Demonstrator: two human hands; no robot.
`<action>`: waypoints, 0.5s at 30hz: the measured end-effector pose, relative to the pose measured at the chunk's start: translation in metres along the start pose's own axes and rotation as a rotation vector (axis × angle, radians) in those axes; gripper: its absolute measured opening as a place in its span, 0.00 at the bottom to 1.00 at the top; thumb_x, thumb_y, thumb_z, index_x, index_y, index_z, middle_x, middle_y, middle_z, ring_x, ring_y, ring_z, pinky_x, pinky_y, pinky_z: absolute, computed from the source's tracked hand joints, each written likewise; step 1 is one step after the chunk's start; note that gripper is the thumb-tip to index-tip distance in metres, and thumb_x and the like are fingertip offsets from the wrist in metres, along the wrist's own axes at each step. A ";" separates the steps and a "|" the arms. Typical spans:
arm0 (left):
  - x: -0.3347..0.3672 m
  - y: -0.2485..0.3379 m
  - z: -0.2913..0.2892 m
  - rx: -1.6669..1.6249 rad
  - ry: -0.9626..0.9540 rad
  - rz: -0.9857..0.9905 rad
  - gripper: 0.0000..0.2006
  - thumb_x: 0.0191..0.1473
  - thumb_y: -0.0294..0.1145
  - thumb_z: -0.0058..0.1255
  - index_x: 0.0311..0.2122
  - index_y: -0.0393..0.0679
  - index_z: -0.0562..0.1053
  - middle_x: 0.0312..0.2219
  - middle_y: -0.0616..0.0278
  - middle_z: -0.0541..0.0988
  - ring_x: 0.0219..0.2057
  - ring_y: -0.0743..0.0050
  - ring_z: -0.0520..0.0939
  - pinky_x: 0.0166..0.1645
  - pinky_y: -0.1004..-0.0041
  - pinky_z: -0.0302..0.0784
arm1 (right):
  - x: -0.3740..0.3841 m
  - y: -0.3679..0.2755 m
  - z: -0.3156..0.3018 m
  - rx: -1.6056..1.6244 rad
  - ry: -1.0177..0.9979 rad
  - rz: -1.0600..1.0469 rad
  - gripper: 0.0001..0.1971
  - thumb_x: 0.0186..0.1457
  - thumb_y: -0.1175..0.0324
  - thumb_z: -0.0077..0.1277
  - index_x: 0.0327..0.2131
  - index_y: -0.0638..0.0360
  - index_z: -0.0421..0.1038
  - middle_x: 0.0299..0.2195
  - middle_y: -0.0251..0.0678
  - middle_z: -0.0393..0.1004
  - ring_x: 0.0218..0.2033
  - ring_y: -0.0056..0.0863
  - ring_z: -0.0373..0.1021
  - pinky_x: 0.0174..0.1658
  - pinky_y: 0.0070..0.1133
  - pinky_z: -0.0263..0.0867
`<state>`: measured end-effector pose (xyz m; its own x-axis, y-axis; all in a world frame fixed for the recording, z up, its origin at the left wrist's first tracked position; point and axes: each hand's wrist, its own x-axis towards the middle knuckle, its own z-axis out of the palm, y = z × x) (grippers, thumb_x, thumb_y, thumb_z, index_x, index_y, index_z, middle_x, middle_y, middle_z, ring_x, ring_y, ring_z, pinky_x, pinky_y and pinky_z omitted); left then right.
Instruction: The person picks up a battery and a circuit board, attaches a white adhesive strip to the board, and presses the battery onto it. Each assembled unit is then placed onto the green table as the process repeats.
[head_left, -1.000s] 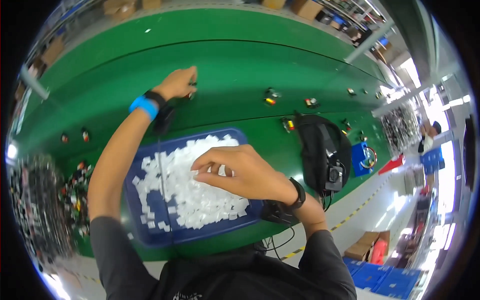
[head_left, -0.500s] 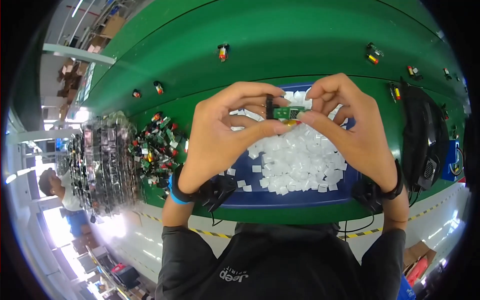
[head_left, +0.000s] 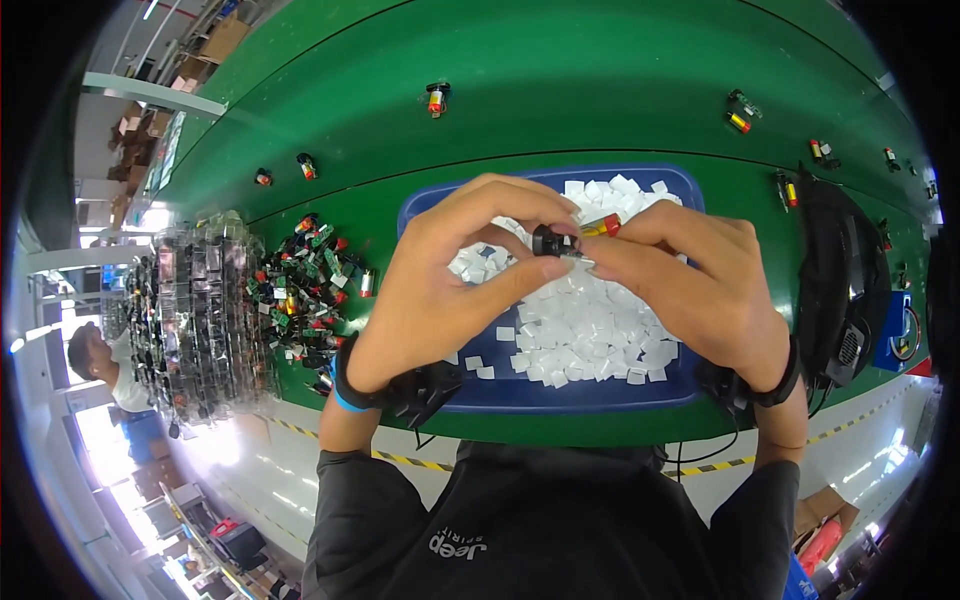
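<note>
Between my two hands, above the tray, is a small circuit board assembly (head_left: 546,243) with a round black end and a yellow-and-red battery cell. My left hand (head_left: 430,275) pinches it near the black end with thumb and fingertips. The fingers of my right hand (head_left: 700,290) are closed on the battery side and hide much of the board. Below lies a blue tray (head_left: 560,403) holding a heap of small white square pieces (head_left: 600,335), some of them loose at the heap's left.
A pile of similar assemblies (head_left: 305,290) lies left of the tray, beside stacked clear plastic trays (head_left: 200,330). Single assemblies, one being (head_left: 438,99), are spread along the green surface. At right are a black bag (head_left: 838,290) and a blue box (head_left: 896,335). Another person (head_left: 100,360) is far left.
The assembly has been turned: its green board face no longer shows, and the round black end and battery do. My right hand has rotated inward over it. The whole view has shifted slightly.
</note>
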<state>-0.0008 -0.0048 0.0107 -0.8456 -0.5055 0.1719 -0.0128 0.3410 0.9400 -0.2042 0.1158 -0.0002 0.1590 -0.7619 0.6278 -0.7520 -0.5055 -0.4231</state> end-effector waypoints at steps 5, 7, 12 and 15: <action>0.000 -0.008 0.002 0.570 0.122 0.488 0.14 0.38 0.15 0.63 0.34 0.43 0.80 0.42 0.55 0.78 0.38 0.63 0.80 0.38 0.70 0.79 | -0.001 0.000 -0.001 0.208 -0.004 0.204 0.12 0.48 0.78 0.63 0.38 0.62 0.77 0.28 0.37 0.77 0.22 0.24 0.73 0.23 0.17 0.68; -0.003 -0.008 0.006 0.604 0.153 0.517 0.15 0.36 0.15 0.63 0.33 0.44 0.80 0.42 0.56 0.78 0.37 0.62 0.80 0.38 0.70 0.78 | 0.000 -0.003 -0.002 0.367 -0.039 0.392 0.13 0.48 0.78 0.63 0.39 0.62 0.76 0.28 0.37 0.78 0.23 0.23 0.73 0.23 0.17 0.69; -0.009 -0.004 0.009 0.776 0.211 0.642 0.16 0.31 0.15 0.64 0.31 0.46 0.81 0.41 0.57 0.78 0.36 0.61 0.80 0.36 0.70 0.78 | 0.003 -0.009 0.002 0.803 -0.022 0.814 0.14 0.52 0.78 0.62 0.43 0.66 0.73 0.30 0.36 0.79 0.27 0.19 0.75 0.25 0.15 0.72; -0.014 -0.006 0.009 0.842 0.223 0.677 0.16 0.31 0.16 0.64 0.30 0.47 0.81 0.41 0.57 0.78 0.37 0.61 0.80 0.36 0.71 0.78 | 0.005 -0.007 0.000 0.907 -0.006 0.875 0.13 0.53 0.78 0.61 0.42 0.67 0.73 0.31 0.36 0.79 0.28 0.19 0.76 0.26 0.15 0.73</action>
<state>0.0064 0.0075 -0.0003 -0.7009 -0.1132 0.7043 -0.0150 0.9894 0.1442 -0.1987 0.1156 0.0058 -0.1647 -0.9822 -0.0907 0.1020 0.0745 -0.9920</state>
